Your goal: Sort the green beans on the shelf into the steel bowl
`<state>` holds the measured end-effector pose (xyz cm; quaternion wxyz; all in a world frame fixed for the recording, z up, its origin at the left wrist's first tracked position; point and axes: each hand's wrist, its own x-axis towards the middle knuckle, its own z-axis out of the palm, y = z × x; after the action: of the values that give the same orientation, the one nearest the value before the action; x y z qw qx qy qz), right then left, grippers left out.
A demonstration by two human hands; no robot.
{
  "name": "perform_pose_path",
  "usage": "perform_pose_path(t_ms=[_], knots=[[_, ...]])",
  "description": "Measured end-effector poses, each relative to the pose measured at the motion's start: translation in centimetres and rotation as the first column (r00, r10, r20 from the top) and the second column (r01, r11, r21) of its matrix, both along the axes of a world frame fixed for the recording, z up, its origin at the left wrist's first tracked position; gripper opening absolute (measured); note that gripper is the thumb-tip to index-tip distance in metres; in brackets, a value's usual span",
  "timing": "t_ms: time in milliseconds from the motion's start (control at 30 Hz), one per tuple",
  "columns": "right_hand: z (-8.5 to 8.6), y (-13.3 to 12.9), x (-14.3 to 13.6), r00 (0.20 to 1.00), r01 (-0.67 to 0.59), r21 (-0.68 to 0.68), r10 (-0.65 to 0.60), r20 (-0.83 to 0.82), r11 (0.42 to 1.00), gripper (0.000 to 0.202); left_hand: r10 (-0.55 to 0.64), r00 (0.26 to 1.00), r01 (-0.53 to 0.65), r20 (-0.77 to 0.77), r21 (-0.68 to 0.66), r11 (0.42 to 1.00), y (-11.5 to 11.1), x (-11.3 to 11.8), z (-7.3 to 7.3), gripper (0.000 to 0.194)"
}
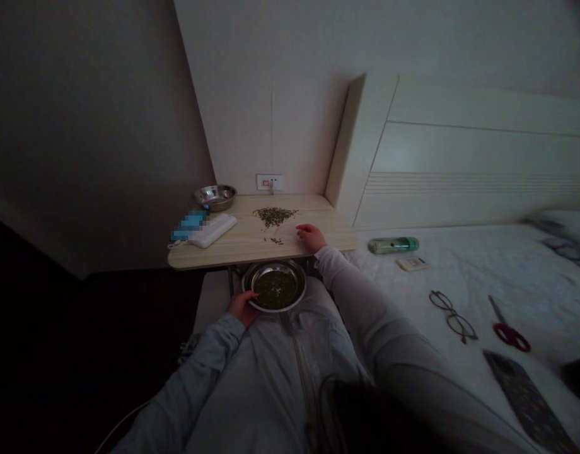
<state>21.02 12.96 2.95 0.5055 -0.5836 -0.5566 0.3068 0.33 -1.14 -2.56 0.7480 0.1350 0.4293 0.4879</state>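
A metal bowl (275,287) with dark green bits in it rests at my lap, just below the front edge of the small wooden table (228,247). My left hand (243,308) grips the bowl's left rim, thumb over the edge. On the table my right hand (311,237) has its fingers pressed together on a thin, clear plastic piece (286,233). A loose pile of small greenish-brown pieces (275,216) lies behind that plastic piece, and a few more lie scattered in front of it.
At the table's left are a second metal bowl (215,197), a white block (213,231) and a blurred blue item (190,225). On the bed at right lie a green bottle (393,245), glasses (453,316), red-handled scissors (511,336) and a patterned phone (529,400).
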Motion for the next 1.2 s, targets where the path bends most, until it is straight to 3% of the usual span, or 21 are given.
perform_pose_path(t_ms=[233, 433, 833, 1200], knots=[[-0.6, 0.2, -2.0, 0.998, 0.052, 0.041, -0.053, 0.019, 0.998, 0.022, 0.020, 1.000, -0.020, -0.005, -0.001, 1.000, 0.1, -0.1, -0.1, 0.021], [-0.8, -0.3, -1.7, 0.995, 0.082, 0.078, -0.086, 0.046, 0.994, 0.023, 0.017, 1.000, -0.017, -0.009, 0.007, 1.000, 0.0, -0.1, 0.2, 0.022], [-0.4, -1.1, -1.7, 0.994, 0.009, 0.067, -0.016, 0.109, 0.998, 0.019, 0.019, 0.999, -0.019, -0.030, 0.000, 1.000, -0.1, 0.0, 0.5, 0.018], [-0.3, -0.9, -1.3, 0.997, -0.034, 0.039, 0.031, 0.069, 0.999, 0.020, 0.008, 1.000, -0.008, -0.027, -0.006, 1.000, -0.2, 0.1, 0.8, 0.018]])
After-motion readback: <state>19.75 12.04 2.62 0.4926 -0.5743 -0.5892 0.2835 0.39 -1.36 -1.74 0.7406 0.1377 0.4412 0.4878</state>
